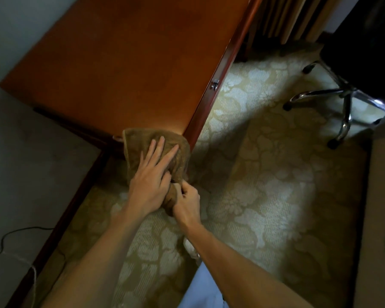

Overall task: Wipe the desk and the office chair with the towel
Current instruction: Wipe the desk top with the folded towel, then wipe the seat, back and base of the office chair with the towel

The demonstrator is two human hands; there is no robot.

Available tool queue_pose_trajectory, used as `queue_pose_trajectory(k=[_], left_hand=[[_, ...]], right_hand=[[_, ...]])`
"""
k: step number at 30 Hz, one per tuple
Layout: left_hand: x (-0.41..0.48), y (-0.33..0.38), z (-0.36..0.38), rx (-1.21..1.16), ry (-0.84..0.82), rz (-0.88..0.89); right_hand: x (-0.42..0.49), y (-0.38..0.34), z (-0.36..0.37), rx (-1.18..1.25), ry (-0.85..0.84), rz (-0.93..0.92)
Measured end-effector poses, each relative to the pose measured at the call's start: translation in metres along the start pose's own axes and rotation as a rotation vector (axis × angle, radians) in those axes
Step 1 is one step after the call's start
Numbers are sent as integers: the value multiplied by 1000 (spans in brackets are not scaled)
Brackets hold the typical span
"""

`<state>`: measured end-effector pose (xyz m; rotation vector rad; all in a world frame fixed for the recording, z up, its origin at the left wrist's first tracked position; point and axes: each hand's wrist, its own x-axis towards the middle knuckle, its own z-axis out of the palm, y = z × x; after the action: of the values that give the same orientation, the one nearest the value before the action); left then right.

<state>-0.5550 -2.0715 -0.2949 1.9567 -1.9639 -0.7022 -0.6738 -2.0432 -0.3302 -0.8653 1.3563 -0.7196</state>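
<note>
A brown towel hangs over the near corner of the reddish wooden desk. My left hand lies flat on the towel with its fingers straight and spread, pressing it against the corner. Just below, my right hand pinches the bunched lower end of the towel with curled fingers. The black office chair stands at the upper right, apart from the desk, with its chrome base and castors showing.
Patterned beige carpet covers the floor between desk and chair. A small metal drawer knob sits on the desk's front edge. A grey surface with a black cable lies at the left. Wooden slats lean behind the desk.
</note>
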Motion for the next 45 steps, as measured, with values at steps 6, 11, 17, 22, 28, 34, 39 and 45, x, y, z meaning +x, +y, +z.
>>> queue_pose_trajectory(k=[6, 11, 17, 22, 28, 34, 39, 45], left_hand=[[-95, 24, -11, -646, 144, -401], [-172, 55, -30, -996, 415, -610], [-224, 85, -67, -1258, 525, -718], [-221, 97, -95, -1346, 485, -678], [-186, 101, -122, -1297, 359, -611], [-162, 90, -147, -1307, 239, -540], [-145, 67, -158, -1369, 232, -556], [-129, 26, -144, -1609, 353, -814]], right_hand=[[-70, -23, -5, -88, -148, 14], [-134, -51, -7, -225, -346, 31], [-190, -85, -10, -365, -444, -14], [-208, -114, -25, -350, -444, -5], [-206, -143, -40, -324, -264, -2], [-197, -162, -20, -353, -232, -23], [-184, -176, 6, -396, -261, -13], [-149, -184, 51, -447, -372, 30]])
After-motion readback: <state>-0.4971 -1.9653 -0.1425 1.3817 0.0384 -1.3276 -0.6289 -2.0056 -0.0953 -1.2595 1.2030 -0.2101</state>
